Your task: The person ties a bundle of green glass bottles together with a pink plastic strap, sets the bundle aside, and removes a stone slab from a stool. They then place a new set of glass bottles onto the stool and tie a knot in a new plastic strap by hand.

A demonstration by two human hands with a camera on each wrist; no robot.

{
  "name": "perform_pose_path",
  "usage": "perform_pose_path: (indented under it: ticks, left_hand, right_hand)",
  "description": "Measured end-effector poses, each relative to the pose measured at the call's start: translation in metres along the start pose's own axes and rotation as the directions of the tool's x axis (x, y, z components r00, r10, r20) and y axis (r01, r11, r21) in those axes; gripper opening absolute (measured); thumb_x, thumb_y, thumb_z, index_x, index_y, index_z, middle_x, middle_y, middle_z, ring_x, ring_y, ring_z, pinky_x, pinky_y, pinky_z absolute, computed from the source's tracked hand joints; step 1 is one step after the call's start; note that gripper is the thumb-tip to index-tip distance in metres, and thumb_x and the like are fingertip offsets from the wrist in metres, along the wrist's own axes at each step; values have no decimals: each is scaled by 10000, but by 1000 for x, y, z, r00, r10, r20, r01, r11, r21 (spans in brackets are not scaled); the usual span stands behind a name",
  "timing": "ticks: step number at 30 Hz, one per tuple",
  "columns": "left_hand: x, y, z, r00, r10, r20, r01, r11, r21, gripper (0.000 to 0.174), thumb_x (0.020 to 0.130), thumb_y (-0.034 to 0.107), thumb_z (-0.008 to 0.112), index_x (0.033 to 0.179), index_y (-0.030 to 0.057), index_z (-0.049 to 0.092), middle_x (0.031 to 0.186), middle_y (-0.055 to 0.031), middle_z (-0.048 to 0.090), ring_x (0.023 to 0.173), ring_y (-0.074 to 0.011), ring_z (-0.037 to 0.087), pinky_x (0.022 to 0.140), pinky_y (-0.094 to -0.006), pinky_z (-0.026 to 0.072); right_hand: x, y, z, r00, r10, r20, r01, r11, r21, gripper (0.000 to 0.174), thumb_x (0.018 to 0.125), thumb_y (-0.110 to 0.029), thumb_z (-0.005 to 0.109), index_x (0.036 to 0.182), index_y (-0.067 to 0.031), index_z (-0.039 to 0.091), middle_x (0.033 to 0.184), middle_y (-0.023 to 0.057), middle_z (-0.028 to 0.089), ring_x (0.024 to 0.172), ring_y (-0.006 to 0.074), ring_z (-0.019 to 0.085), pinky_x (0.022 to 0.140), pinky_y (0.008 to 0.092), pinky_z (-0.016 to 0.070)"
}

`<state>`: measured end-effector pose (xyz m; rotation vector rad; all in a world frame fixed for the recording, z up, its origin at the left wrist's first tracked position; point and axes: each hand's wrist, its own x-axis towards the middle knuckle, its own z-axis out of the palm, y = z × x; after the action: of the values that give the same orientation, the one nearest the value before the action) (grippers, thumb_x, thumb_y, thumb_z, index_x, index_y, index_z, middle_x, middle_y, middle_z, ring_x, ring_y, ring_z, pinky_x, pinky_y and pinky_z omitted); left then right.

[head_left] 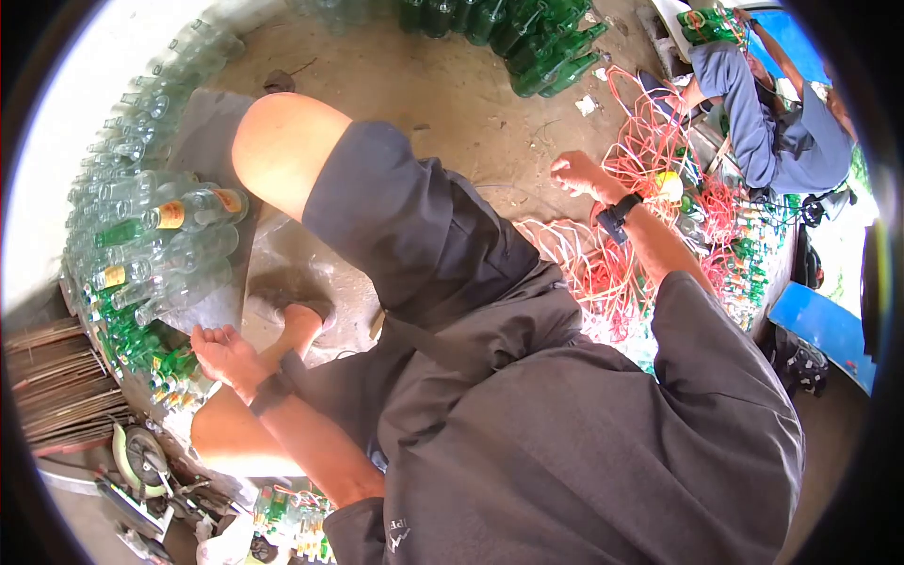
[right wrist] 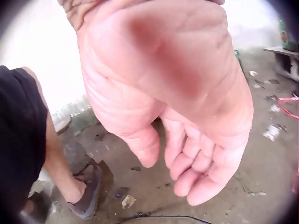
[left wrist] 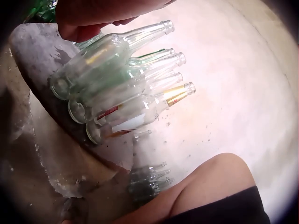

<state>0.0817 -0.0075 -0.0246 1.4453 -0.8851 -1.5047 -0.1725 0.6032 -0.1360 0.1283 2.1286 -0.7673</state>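
Observation:
In the head view my left hand (head_left: 229,361) hovers by the near end of a stack of clear glass bottles (head_left: 184,247), palm up with fingers slightly bent and nothing in them. The left wrist view has that hand (left wrist: 96,16) at the top edge, just above a clear bottle (left wrist: 93,63) lying on its side. Several more lie beside it, one with a gold-wrapped neck (left wrist: 179,94). My right hand (head_left: 584,176) is out over the floor, left of a heap of red and white plastic strapping (head_left: 650,141). Its fingers (right wrist: 194,161) hang loosely bent, holding nothing.
Green bottles (head_left: 537,47) are grouped on the floor ahead. A grey slab (left wrist: 42,51) bears the clear bottles against a pale wall. At the right sits another person (head_left: 753,113) near green bottles. Thin sticks (head_left: 56,386) and a small wheel (head_left: 141,459) lie at the left.

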Motion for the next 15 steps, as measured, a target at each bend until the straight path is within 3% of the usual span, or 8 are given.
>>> perform_pose_path:
  ticks: [1,4,6,8,10,12,14,15]
  left_hand:
    - [-5,1,2,1000,9,7,-10,1000,29,254,928,180,713,838,103,488,812,24,430,749,-134,421,697,-336,402]
    - [9,-5,-2,997,-16,76,15,1000,14,265,919,165,726,818,107,488,771,36,413,694,-119,402,684,-320,396]
    - [4,-6,5,997,-25,77,21,998,50,265,921,149,721,802,110,487,748,43,393,668,-110,381,666,-307,382]
    - [6,-9,7,997,-30,74,24,996,86,268,923,133,715,786,113,486,726,50,373,642,-101,359,649,-293,368]
    - [16,-18,4,985,3,170,-25,992,127,261,937,113,695,772,113,493,694,61,337,605,-88,319,616,-281,336]
    - [14,-20,6,986,4,167,-29,988,151,254,943,114,690,778,112,497,700,62,342,610,-84,321,610,-282,328]
    - [8,-19,7,986,4,165,-32,985,172,246,948,114,685,785,111,501,706,63,346,616,-79,323,603,-283,319]
    - [3,-17,8,984,9,177,-43,981,188,235,951,121,686,796,107,510,713,61,358,627,-80,338,611,-282,330]
  right_hand:
    - [1,17,6,993,109,-48,-108,994,21,298,889,-187,708,1150,-44,712,990,89,723,812,191,723,652,357,628]
    - [-14,44,25,992,120,29,-121,992,43,287,850,-177,738,1108,-51,746,980,143,759,824,246,749,679,381,633]
    - [16,112,43,979,-179,-101,138,936,-324,341,791,-202,742,1091,-40,748,1062,230,745,970,335,747,864,418,587]
    - [19,140,60,963,-154,-222,57,920,-387,374,780,-221,741,1107,-39,745,1060,240,742,1013,372,732,885,444,580]
    - [19,159,76,968,-87,-236,0,939,-345,384,776,-215,735,1115,-35,741,1052,247,741,1018,392,726,893,457,576]
    - [20,172,90,970,-20,-241,-55,952,-300,394,772,-210,729,1122,-30,738,1044,254,739,1022,411,721,902,470,573]
    - [22,182,100,956,0,-295,-101,939,-329,475,742,-165,735,1200,-43,708,1107,273,720,1102,444,676,947,476,550]
    - [21,190,106,952,12,-306,-135,913,-385,584,714,-119,752,1290,-77,664,1242,274,667,1217,466,590,1011,482,509]
